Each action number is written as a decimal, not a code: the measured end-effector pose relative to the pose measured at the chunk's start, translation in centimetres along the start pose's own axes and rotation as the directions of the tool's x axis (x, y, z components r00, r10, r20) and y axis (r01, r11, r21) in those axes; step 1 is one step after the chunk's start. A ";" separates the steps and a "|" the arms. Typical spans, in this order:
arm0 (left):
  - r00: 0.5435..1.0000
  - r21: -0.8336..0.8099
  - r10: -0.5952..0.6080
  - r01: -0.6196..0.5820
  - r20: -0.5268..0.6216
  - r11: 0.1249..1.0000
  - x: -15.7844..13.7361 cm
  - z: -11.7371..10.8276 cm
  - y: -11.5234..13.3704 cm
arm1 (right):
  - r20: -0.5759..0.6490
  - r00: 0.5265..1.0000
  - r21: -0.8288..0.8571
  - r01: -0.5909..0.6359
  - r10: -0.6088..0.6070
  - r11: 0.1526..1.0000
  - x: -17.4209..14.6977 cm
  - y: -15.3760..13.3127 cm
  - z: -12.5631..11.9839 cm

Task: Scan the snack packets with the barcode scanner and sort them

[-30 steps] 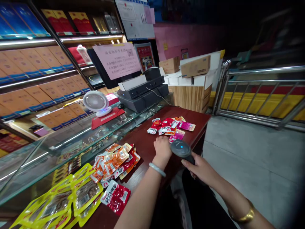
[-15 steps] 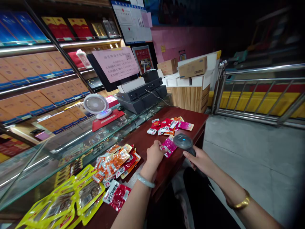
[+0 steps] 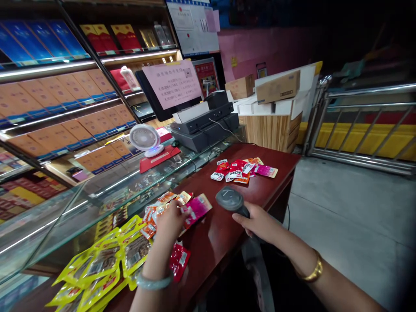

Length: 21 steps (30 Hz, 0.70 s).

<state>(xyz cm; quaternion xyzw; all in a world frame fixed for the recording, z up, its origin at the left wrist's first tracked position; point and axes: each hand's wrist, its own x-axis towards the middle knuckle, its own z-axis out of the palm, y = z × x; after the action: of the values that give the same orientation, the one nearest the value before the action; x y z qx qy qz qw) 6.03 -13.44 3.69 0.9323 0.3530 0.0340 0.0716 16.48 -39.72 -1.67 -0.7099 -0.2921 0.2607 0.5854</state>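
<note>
My left hand is closed on the near end of a pink snack packet, above a heap of orange and red snack packets. My right hand grips a grey handheld barcode scanner by its handle, its head tilted over the table to the right of the pink packet. Below my left wrist lies a red packet, partly covered by my arm. Yellow-edged snack pouches are piled at the near left. Farther back sits a smaller group of red, orange and pink packets.
The dark red table adjoins a glass display counter. On the glass stand a small white fan and a monitor bearing a pink notice. Cardboard boxes are stacked behind. A metal railing runs at the right.
My left hand has moved left and nearer with the pink packet, to the orange heap. The scanner has swung left with my right hand. The head view has shifted slightly left.
</note>
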 end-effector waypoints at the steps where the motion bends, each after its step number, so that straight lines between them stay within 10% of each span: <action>1: 0.995 0.064 -0.034 0.040 -0.090 0.997 0.2 -0.8 -0.7 | 0.009 1.000 -0.001 0.001 -0.001 1.000 0.2 0.0 0.0; 5: 0.936 0.141 0.049 0.000 -0.348 0.990 2.1 -1.4 0.9 | -0.001 1.000 -0.004 0.003 -0.003 1.000 0.9 0.6 -0.4; 9: 0.926 0.072 0.281 -0.272 -0.252 0.960 6.4 2.0 7.2 | -0.035 0.999 -0.030 -0.006 0.005 1.000 1.4 1.5 -1.4; 21: 0.970 -0.029 0.233 -0.232 0.064 0.972 19.1 8.9 18.6 | -0.092 0.995 -0.036 -0.033 0.030 0.999 2.6 2.5 -4.2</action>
<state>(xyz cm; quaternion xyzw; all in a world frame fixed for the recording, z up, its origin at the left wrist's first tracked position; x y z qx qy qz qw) 33.49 -15.56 -1.89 0.9670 0.2384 0.0146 0.0890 21.51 -41.04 -3.44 -0.7365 -0.2586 0.2317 0.5804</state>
